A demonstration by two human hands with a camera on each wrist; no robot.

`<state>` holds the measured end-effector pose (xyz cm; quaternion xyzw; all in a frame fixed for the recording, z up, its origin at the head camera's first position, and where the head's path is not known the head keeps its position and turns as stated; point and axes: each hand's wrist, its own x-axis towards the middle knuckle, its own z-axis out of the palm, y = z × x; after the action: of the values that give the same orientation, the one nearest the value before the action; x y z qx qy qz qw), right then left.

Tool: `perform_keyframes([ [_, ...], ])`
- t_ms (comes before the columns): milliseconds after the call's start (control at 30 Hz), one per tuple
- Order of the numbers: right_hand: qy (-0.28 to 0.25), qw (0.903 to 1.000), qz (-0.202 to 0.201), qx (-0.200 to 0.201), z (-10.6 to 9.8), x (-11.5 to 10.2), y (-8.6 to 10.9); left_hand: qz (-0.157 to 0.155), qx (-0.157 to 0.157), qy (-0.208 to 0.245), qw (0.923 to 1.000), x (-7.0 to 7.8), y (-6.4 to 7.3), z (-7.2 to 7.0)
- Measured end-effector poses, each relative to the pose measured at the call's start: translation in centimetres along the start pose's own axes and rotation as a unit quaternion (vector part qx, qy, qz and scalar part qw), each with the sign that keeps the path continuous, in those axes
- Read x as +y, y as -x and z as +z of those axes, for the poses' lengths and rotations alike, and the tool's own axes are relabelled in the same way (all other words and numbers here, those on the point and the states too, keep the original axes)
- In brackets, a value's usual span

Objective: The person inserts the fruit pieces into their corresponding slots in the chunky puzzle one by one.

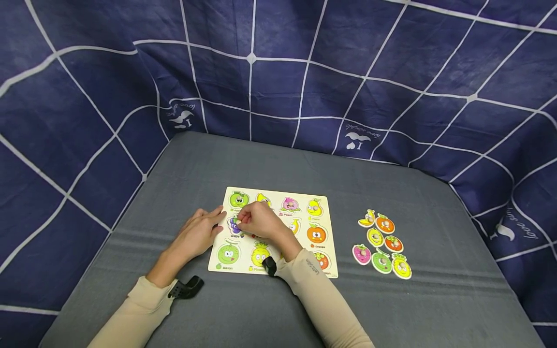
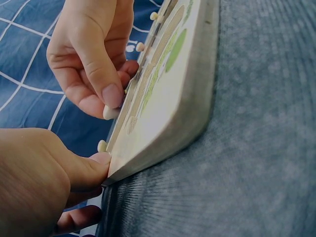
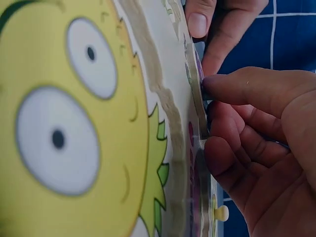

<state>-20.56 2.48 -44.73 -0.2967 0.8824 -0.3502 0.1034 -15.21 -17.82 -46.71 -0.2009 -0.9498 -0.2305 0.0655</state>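
Note:
A pale wooden fruit puzzle board (image 1: 274,194) lies on the grey table. My right hand (image 1: 263,221) pinches the purple grape piece (image 1: 232,225) by its knob, at the grape spot on the board's left side. In the left wrist view the thumb and finger of the right hand (image 2: 94,59) close around a pale knob (image 2: 109,112). My left hand (image 1: 197,233) rests at the board's left edge, fingers spread, thumb against the board. The right wrist view shows the grape piece (image 3: 199,66) partly hidden behind the fingers, beside a large pineapple picture (image 3: 59,138).
To the right of the board several loose fruit pieces lie on the table, among them a banana (image 1: 367,219), an orange (image 1: 385,224), a melon (image 1: 381,262) and a pineapple (image 1: 402,267). Blue gridded cloth (image 1: 278,87) surrounds the grey table (image 1: 270,162).

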Motion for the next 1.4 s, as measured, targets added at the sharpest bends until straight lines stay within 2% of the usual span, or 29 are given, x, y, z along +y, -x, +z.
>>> perform_keyframes([
  [967,0.011,0.9997,0.019,0.005,0.4,-0.2,-0.2,0.011,0.003,-0.002,0.9999,0.0,-0.2,0.1],
  [1400,0.010,0.9995,0.009,0.030,-1.2,0.1,0.6,0.011,0.008,0.000,0.9999,-0.2,-0.1,0.2],
])
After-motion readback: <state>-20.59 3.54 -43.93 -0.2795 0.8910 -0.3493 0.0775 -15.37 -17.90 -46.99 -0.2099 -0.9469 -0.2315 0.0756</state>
